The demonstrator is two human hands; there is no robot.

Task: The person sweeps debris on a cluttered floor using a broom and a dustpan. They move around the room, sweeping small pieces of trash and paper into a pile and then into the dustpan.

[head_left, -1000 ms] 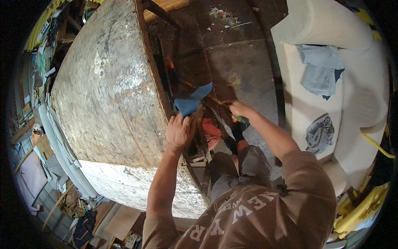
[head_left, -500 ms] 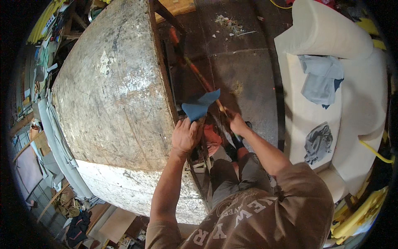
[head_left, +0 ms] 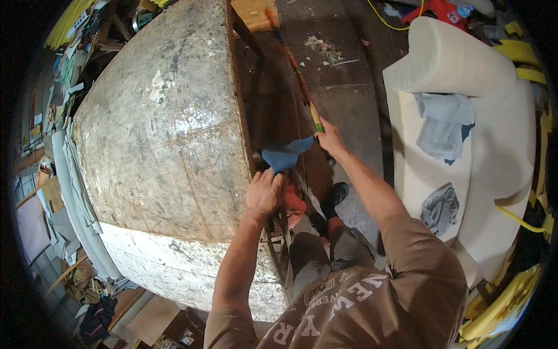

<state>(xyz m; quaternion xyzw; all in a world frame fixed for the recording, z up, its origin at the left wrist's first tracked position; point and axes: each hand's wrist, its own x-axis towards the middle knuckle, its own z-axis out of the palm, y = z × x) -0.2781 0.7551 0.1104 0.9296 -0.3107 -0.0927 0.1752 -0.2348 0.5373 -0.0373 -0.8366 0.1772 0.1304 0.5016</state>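
Observation:
At the right edge of the worn worktable [head_left: 168, 134], my left hand [head_left: 266, 193] is closed on a blue piece of fabric [head_left: 282, 160]. The piece overhangs the edge, its far corner curling to the right. My right hand [head_left: 331, 139], out over the floor, grips the near end of a long, thin stick [head_left: 301, 82] stained red and orange, with a pale yellow and green end by my fingers. The stick slants away to the far left, past the table's side. Its far tip is blurred, so I cannot tell its shape.
A cream padded sofa [head_left: 497, 134] stands to my right, with grey-blue fabric pieces [head_left: 444, 125] and a crumpled grey piece [head_left: 440, 208] on it. Scraps [head_left: 324, 49] litter the brown floor. A red bag-like thing [head_left: 294, 206] hangs under the table edge. Fabric rolls [head_left: 81, 203] line the left.
My right hand has moved farther out with the stick, whose tip now reaches farther away. The left hand stays at the table edge with the blue fabric. My view has shifted slightly.

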